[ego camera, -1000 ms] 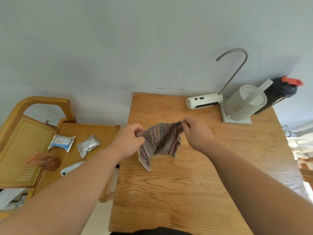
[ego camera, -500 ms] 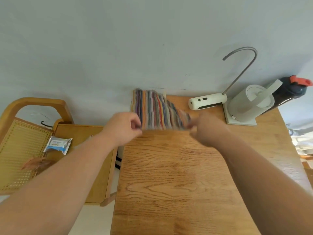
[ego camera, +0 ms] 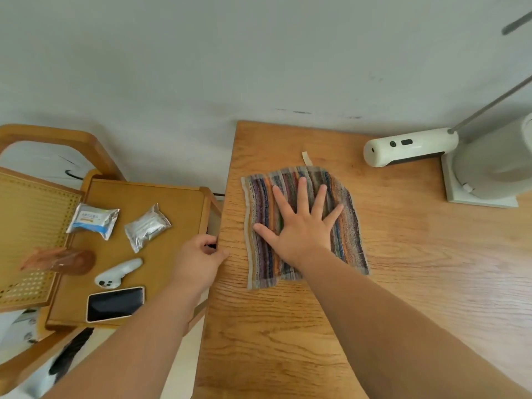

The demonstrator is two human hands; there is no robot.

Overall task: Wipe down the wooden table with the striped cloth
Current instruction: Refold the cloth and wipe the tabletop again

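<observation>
Striped cloth (ego camera: 305, 223) now flat on table (ego camera: 403, 283); right hand (ego camera: 299, 228) splayed atop, left hand (ego camera: 198, 260) grips edge.

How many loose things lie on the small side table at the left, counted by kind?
Sealed foil packets: 2, one white and blue packet and one plain silver packet
White handheld controller with dark buttons: 1
Black-screened phone in a pale case: 1
Brown translucent object at the left edge, blurred, kind unclear: 1
Total: 5
</observation>
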